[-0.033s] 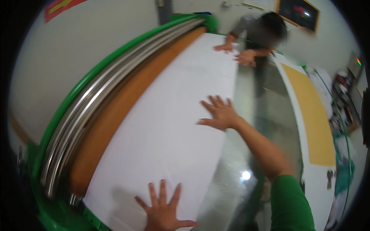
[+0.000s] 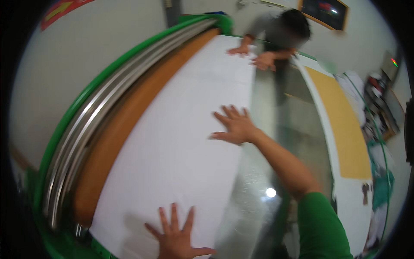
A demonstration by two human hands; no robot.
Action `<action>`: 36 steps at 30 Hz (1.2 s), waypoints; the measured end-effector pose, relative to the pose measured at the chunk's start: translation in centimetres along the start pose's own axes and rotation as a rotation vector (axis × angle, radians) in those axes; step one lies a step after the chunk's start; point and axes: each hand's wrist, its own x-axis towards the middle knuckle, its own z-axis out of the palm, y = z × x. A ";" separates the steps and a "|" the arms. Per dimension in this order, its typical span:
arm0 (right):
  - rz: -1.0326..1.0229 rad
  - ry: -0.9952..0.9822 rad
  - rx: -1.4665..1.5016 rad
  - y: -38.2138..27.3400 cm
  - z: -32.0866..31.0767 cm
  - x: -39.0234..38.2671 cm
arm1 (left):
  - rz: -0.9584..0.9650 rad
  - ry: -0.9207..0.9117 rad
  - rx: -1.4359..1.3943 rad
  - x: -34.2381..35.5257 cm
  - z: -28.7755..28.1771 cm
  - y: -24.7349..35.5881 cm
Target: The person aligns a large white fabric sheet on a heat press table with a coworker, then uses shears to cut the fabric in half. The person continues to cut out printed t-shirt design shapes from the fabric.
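Note:
A long white sheet [image 2: 172, 129] of cloth or paper lies flat across a glossy, see-through work surface [image 2: 254, 190]. Fingers spread, my left hand [image 2: 176, 237] is against the near end of the sheet. Farther along, my right hand [image 2: 235, 128] rests palm down by the sheet's right edge, its fingers also apart. Neither hand holds anything. At the far end a co-worker [image 2: 284, 32] leans over, one hand [image 2: 239, 50] on the sheet and the other hand [image 2: 264, 61] at its right edge.
Along the sheet's left side run a brown roller [image 2: 129, 127], shiny metal bars [image 2: 86, 125] and a green frame [image 2: 71, 112]. A yellow panel [image 2: 340, 125] lies on a white strip at right, with scissors [image 2: 365, 193] nearer me. Beyond it hangs a green cord [image 2: 379, 142].
The whole scene has shifted slightly left in the picture. Both my hands stay spread at about the same places on the sheet, as do the co-worker's.

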 end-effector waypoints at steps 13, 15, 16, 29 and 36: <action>0.020 -0.045 0.004 -1.8 -1.9 0.6 | -0.006 0.026 0.025 0.2 -1.5 -1.6; 0.020 -0.058 0.010 -2.0 -2.0 0.7 | -0.014 0.021 0.021 0.2 -1.5 -1.7; 0.020 -0.057 0.006 -2.0 -2.0 0.7 | -0.017 0.019 0.020 0.1 -1.5 -1.8; 0.005 -0.040 0.002 -1.3 -1.5 0.5 | -0.025 0.014 0.028 0.4 -0.9 -1.8; -0.004 -0.027 0.016 -1.0 -1.1 0.4 | -0.038 -0.005 0.040 0.5 -0.7 -1.7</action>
